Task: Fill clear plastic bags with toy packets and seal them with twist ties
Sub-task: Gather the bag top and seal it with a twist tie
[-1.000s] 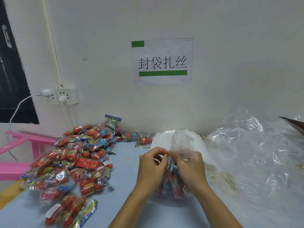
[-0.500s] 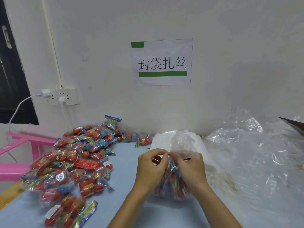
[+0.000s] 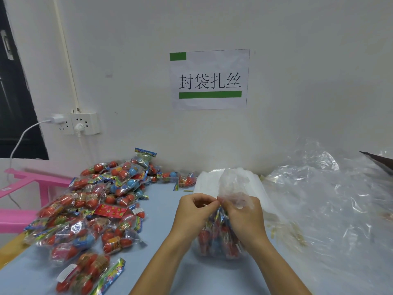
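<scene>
Twist tie (image 3: 219, 201) barely visible to me between left hand (image 3: 194, 211) and right hand (image 3: 244, 218), both pinching the gathered neck of the packet-filled clear bag (image 3: 217, 237).

A white wall (image 3: 297, 60) is hung with a paper sign (image 3: 209, 79); a socket strip (image 3: 79, 123) is mounted beside a dark window (image 3: 12, 92), with pink furniture (image 3: 23, 188) set below

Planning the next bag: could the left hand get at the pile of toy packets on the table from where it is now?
Probably not yet: the left hand pinches the filled bag's neck. Once freed, bare table lies between it and the pile of toy packets.
</scene>
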